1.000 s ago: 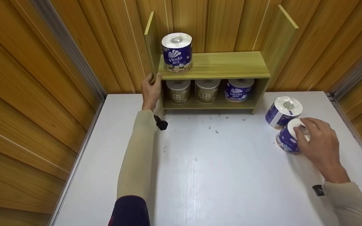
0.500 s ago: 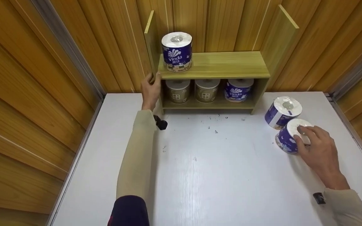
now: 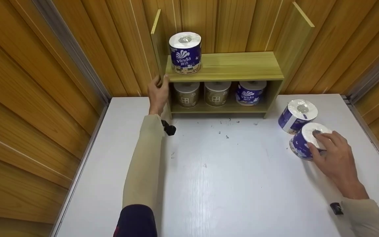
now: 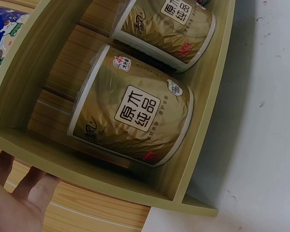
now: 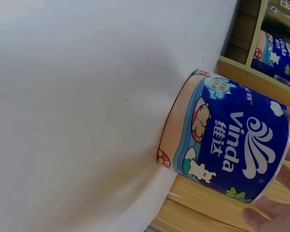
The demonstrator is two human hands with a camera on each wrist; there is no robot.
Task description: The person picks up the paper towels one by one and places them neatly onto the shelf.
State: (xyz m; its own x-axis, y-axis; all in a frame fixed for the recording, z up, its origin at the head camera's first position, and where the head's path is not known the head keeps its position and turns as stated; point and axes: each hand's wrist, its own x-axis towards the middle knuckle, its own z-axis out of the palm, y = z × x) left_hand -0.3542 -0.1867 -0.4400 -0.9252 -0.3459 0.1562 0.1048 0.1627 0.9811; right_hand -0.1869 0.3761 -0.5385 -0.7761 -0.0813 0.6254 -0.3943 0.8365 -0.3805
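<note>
My right hand [image 3: 337, 161] pinches the top rim of a blue-and-white wrapped toilet roll [image 3: 299, 144] standing on the right of the table. In the right wrist view the toilet roll [image 5: 227, 140] shows its Vinda label, and fingertips lie along its top end. Just behind it stands another blue toilet roll [image 3: 291, 120]. With thumb and fingers, my left hand [image 3: 158, 97] holds the left side panel of a small wooden shelf [image 3: 242, 67]; in the left wrist view my left hand's fingers [image 4: 31, 186] lie against that panel's outer side.
On the upper board stands a blue toilet roll [image 3: 185, 56] at the left. Below it are two gold toilet rolls, one [image 3: 187, 96] left and one [image 3: 216, 95] in the middle, plus a blue one [image 3: 250, 93]. Wood-panelled walls [image 3: 28, 115] enclose the white table [image 3: 209, 184].
My right hand has drawn back slightly over the front toilet roll, its fingers shifting on the top so more of the white end shows. My left hand stays on the shelf.
</note>
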